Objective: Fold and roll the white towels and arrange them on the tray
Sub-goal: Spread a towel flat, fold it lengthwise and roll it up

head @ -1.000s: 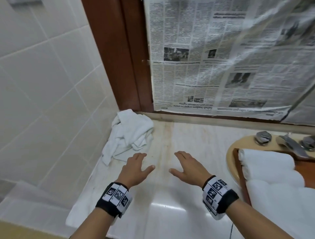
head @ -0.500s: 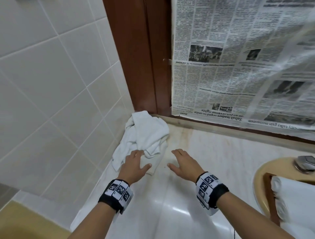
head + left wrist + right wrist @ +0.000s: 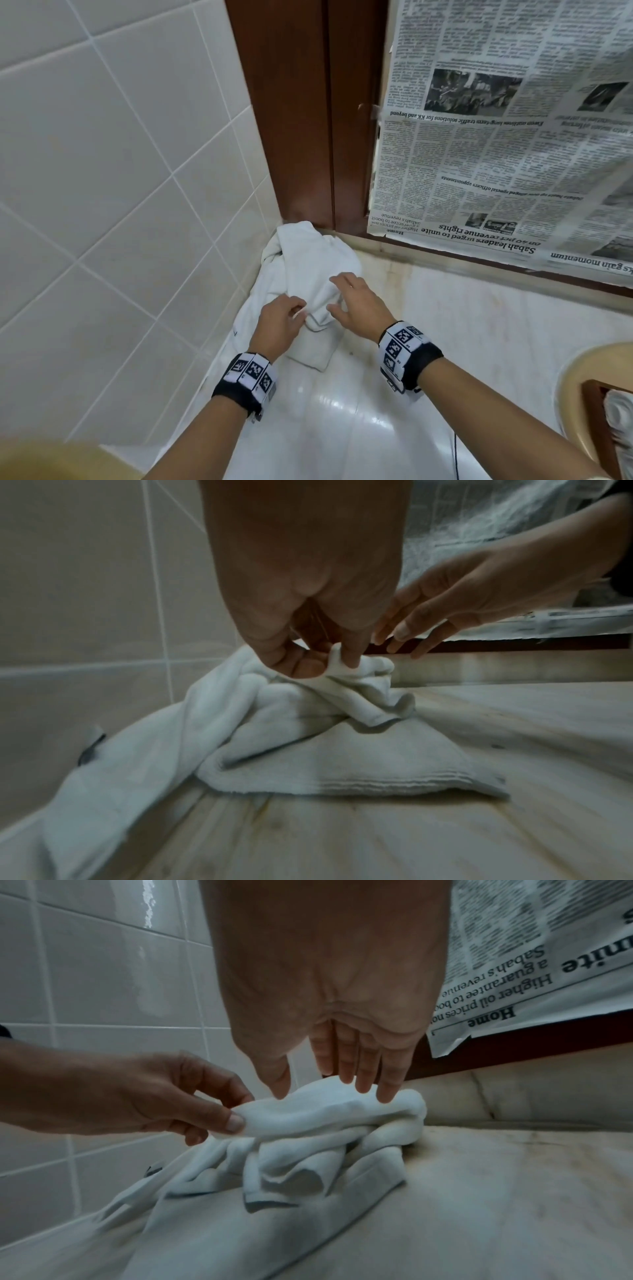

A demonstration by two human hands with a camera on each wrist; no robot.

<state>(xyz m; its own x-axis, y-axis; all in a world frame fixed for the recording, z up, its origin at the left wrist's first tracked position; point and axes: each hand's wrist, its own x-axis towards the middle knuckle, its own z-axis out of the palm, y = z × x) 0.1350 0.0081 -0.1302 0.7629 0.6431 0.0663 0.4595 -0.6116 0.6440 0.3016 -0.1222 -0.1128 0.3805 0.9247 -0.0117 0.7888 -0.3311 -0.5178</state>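
A: Nearest, what are the hands doing?

B: The left hand (image 3: 278, 320) pinches a fold of the crumpled white towel (image 3: 310, 274) between thumb and fingers (image 3: 351, 653). The right hand (image 3: 358, 308) hovers just beside it, its fingers (image 3: 363, 1066) straight and slightly spread, tips touching the cloth.

A: And the towel?

B: Bunched on the desk (image 3: 342, 411) in the corner against the tiled wall (image 3: 102, 205), below the newspaper (image 3: 496, 137).

A: How to do this well?

B: I'd find a true corner, not a mid-fold, lift it clear of the wall, then spread it flat on the open desk. The tray (image 3: 591, 411) sits well apart at right, rolled towels (image 3: 618, 416) already on it.
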